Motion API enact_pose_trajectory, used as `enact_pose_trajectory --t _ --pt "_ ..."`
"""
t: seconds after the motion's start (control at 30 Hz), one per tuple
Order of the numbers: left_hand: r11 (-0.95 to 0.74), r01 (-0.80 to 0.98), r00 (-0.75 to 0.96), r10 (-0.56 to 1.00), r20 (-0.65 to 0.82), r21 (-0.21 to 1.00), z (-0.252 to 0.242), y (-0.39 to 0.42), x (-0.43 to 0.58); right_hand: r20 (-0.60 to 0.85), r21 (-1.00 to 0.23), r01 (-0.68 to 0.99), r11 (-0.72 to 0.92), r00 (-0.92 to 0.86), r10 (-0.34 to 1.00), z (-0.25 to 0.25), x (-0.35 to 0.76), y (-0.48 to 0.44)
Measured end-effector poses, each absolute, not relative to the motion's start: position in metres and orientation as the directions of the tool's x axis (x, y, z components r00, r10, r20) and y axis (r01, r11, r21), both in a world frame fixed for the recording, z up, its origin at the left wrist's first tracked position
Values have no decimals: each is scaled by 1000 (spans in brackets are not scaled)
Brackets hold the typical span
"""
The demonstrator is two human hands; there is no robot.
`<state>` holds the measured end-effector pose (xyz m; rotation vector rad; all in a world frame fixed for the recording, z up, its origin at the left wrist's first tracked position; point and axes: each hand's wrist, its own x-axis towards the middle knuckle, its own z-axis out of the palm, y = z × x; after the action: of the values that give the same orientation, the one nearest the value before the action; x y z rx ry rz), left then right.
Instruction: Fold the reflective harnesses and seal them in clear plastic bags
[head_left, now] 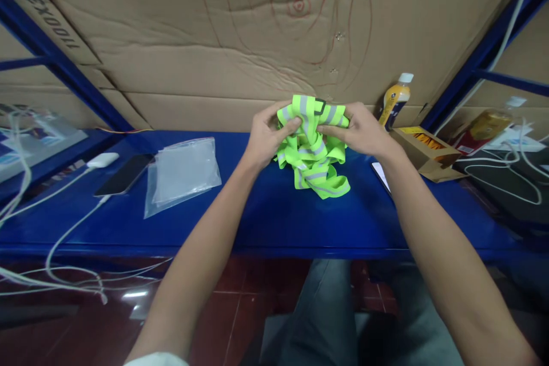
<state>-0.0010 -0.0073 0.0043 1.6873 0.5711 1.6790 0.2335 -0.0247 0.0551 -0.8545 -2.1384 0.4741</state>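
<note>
A bunched neon-yellow reflective strap [315, 163] with grey stripes hangs in loops above and onto the blue shelf, in the middle of the view. My left hand [270, 132] grips its upper left part, thumb pressed over the band. On the other side my right hand [358, 128] pinches the upper right part between thumb and fingers. A black buckle [319, 106] shows on the strap between the two hands. Some of my right fingers are hidden behind the band.
Clear plastic bags [184, 171] and a black phone [123, 175] with a cable lie to the left on the blue shelf [274, 229]. At right are another phone [381, 177], an open cardboard box [429, 151] and a drink bottle [394, 100]. Cardboard [171, 68] walls the back.
</note>
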Motion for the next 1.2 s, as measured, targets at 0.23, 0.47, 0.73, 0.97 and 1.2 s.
enact_pose_trajectory --t 0.23,0.47,0.73,0.97,1.2 --pt "-212 -291 357 881 311 933 7 -15 1 751 -121 592 797 -470 463 44 232 -16" --pt "-477 -237 213 824 525 846 5 -8 -12 570 -528 296 796 -572 590 48 237 -17" --pt "-656 -154 163 721 674 739 9 -19 0 563 -497 430 754 -501 657 46 246 -20" --pt "-248 -232 270 912 308 940 8 -18 -3 746 -52 637 769 -487 454 29 244 -18" --pt "-541 -245 76 816 572 804 4 -9 -4 549 -460 395 795 -577 604 50 243 -38"
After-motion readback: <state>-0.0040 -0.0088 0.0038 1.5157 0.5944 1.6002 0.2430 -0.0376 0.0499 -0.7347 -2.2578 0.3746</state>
